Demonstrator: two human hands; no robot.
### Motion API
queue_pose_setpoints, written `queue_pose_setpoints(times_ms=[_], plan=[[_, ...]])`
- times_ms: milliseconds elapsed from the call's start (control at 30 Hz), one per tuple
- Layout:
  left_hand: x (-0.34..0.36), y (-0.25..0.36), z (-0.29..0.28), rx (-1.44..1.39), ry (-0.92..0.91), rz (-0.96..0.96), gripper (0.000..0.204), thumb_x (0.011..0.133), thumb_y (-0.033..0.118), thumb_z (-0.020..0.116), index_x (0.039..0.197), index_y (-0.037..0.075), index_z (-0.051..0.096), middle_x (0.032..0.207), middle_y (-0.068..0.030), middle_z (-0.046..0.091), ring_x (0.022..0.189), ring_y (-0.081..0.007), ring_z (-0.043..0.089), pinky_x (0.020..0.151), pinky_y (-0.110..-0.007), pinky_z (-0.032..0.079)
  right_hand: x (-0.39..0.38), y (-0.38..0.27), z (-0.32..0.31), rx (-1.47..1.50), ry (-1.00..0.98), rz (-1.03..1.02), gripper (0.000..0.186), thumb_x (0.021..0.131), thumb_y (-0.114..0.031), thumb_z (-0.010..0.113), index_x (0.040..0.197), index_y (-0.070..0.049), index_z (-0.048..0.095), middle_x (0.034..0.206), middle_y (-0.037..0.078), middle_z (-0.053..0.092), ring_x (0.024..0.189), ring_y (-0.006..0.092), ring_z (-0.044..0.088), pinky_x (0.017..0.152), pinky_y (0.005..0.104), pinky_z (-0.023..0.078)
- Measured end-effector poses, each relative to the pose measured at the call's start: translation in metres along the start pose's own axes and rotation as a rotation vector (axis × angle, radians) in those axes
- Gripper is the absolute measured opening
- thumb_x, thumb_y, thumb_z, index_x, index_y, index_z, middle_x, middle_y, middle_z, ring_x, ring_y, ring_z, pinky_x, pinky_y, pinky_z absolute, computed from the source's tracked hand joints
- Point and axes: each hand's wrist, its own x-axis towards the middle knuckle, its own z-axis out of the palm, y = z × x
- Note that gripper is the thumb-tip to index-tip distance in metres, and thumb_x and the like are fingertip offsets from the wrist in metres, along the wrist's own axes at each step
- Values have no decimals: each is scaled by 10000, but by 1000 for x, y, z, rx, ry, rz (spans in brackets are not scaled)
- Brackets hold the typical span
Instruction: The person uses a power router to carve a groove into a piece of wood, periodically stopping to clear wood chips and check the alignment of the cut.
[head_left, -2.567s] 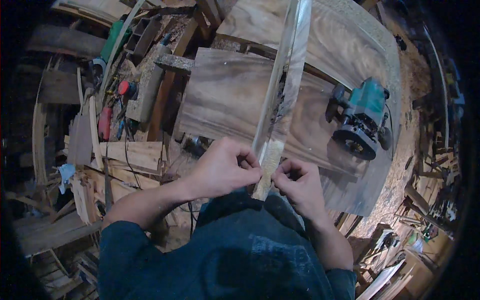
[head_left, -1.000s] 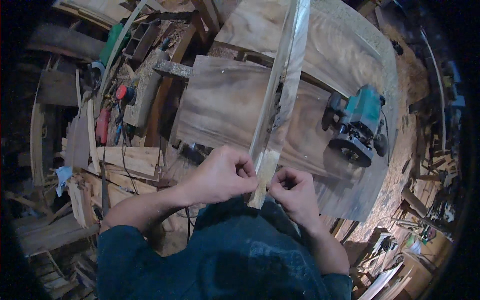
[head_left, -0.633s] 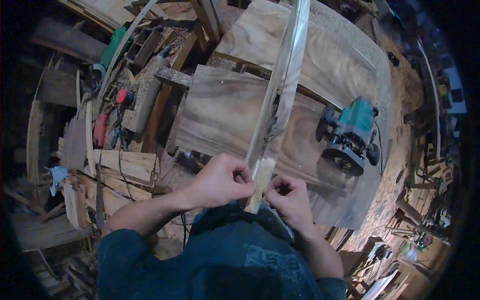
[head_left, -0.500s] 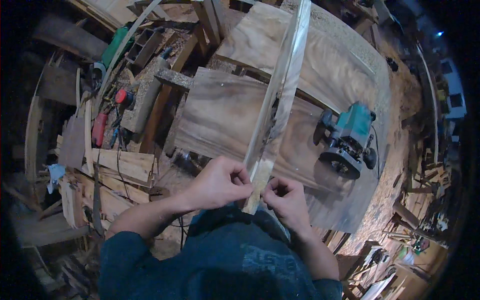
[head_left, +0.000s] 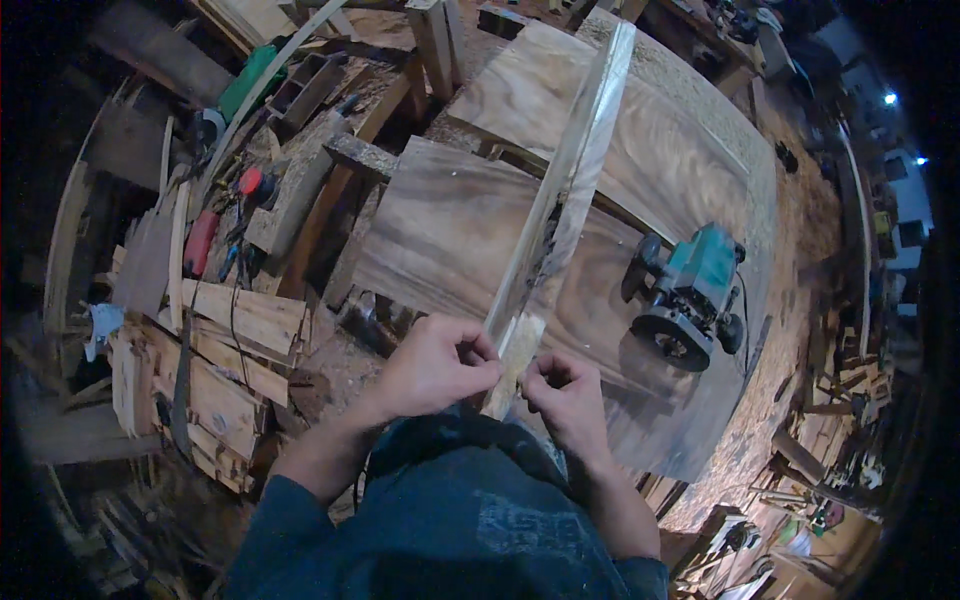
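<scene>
A long, narrow wooden board [head_left: 572,200] runs away from my waist across the wide panels, with a dark, rough hollow partway along it. Its near end shows a pale yellowish patch [head_left: 520,350]. My left hand [head_left: 440,368] is at the left edge of this end, thumb and forefinger pinched together. Opposite it, my right hand [head_left: 565,395] makes a similar pinch beside the right edge. Whatever lies between the fingertips is too small to make out. A green router [head_left: 690,290] rests on the panel to the right of the board.
Two broad, grained wood panels [head_left: 440,220] lie under the board. Sawdust [head_left: 755,180] covers the surface beyond them. On the left are a red-handled tool [head_left: 202,243], timber offcuts [head_left: 215,400] and a thick beam [head_left: 300,200]. More scraps are piled at the far right.
The view has shifted slightly, so the board and router appear a little displaced. Both hands keep their pinched pose at the board's near end.
</scene>
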Motion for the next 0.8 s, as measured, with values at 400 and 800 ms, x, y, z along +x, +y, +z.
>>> queue_pose_setpoints(times_ms=[400,800], plan=[[-1,13,2,-46,-56,-131,158,809,118,710,831,-33,666,710,-24,647,607,-66,591,530,-245,475,1,6,-5,59,-38,-38,163,792,-135,698,805,22,654,698,8,619,655,57,538,603,236,449],[4,-3,-3,-152,-146,-86,141,831,128,741,872,6,685,767,-5,661,700,-63,587,624,-235,486,0,8,-4,81,-53,-68,142,819,-126,705,811,6,652,688,-14,595,628,51,514,572,230,419]])
